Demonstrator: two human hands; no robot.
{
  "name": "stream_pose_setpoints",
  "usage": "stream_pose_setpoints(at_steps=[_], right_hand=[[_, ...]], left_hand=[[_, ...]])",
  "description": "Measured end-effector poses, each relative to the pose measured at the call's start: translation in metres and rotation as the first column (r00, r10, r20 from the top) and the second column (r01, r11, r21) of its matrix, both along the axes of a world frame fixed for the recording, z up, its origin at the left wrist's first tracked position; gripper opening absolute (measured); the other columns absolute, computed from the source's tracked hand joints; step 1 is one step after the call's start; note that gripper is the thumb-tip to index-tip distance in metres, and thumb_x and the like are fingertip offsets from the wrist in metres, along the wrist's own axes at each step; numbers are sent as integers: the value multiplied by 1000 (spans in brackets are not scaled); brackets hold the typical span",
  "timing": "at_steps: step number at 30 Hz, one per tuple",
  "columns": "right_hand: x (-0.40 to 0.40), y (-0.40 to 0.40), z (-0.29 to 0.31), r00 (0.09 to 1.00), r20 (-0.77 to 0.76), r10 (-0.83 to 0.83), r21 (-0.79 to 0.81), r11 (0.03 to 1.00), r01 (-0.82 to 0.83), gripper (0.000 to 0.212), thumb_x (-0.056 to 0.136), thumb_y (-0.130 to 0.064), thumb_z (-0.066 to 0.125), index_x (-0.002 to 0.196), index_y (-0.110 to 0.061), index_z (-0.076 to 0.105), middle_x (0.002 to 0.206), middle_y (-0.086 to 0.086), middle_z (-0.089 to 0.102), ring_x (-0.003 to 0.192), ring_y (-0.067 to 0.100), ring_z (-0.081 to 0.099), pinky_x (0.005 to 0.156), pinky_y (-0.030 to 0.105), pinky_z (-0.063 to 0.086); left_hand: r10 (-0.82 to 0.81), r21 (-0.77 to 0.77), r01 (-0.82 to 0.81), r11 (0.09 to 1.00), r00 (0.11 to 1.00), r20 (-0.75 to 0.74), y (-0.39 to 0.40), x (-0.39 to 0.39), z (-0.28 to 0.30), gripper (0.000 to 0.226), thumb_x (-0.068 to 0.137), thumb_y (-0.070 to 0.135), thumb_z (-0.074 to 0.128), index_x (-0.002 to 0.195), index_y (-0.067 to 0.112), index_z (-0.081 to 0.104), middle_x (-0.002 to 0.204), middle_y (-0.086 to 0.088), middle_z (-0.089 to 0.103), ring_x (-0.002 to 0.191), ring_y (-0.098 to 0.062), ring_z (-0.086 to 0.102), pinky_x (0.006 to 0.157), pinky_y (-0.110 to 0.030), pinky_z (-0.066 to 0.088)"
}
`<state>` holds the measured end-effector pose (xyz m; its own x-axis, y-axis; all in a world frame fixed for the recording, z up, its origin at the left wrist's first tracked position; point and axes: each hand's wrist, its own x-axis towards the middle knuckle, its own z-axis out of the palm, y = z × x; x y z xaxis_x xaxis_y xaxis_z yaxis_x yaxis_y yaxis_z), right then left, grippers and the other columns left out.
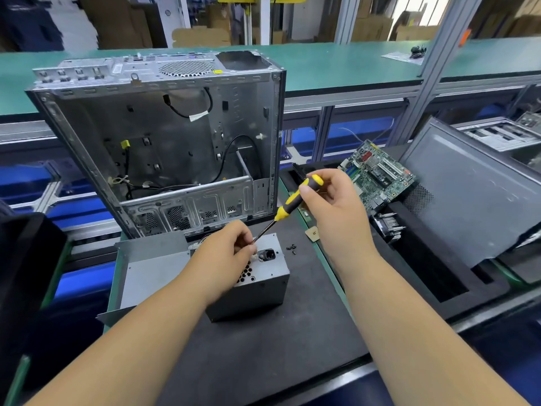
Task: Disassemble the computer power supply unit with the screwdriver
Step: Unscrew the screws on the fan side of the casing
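The grey metal power supply unit (257,285) sits on the black mat in front of me, its socket face turned up. My right hand (330,200) grips the yellow-and-black screwdriver (295,199) by the handle, the shaft slanting down-left to the unit's top face beside the black power socket (267,254). My left hand (225,253) rests on the unit, its fingers curled round the screwdriver's tip; what they pinch is hidden. A few loose black screws (291,249) lie on the mat right of the unit.
An open, emptied computer case (164,148) stands just behind the unit. A bent grey metal cover (146,271) lies to its left. A green motherboard (377,174) and a dark side panel (474,194) lie on foam at the right. A green conveyor runs behind.
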<state>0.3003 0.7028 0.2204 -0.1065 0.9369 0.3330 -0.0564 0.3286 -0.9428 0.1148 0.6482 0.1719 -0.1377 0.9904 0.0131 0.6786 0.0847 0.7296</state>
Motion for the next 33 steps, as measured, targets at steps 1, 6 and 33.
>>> stream_pose_setpoints(at_steps=[1, 6, 33], right_hand=[[3, 3, -1, 999, -37, -24, -47, 999, 22, 15, 89, -19, 62, 97, -10, 54, 76, -12, 69, 74, 8, 70, 71, 22, 54], [27, 24, -15, 983, 16, -180, -248, 952, 179, 22, 86, -37, 66, 90, -21, 53, 86, 8, 70, 63, 12, 59, 68, 35, 49], [83, 99, -99, 923, -73, -377, -584, 767, 267, 8, 96, -7, 48, 102, -4, 50, 60, -5, 70, 48, 6, 51, 45, 17, 42]], left_hand=[[13, 12, -14, 1000, 999, 49, 3, 2, 0, 18, 93, 20, 62, 82, 33, 53, 78, 13, 66, 67, -2, 59, 52, -10, 42], [27, 87, -52, 995, 964, 264, 22, 12, 4, 23, 93, 14, 63, 79, 32, 63, 79, 3, 69, 66, -4, 58, 59, -10, 46], [-447, -663, 284, 693, 890, -86, 198, 56, -42, 24, 91, -3, 59, 111, 3, 72, 89, -4, 68, 80, -16, 59, 61, -18, 45]])
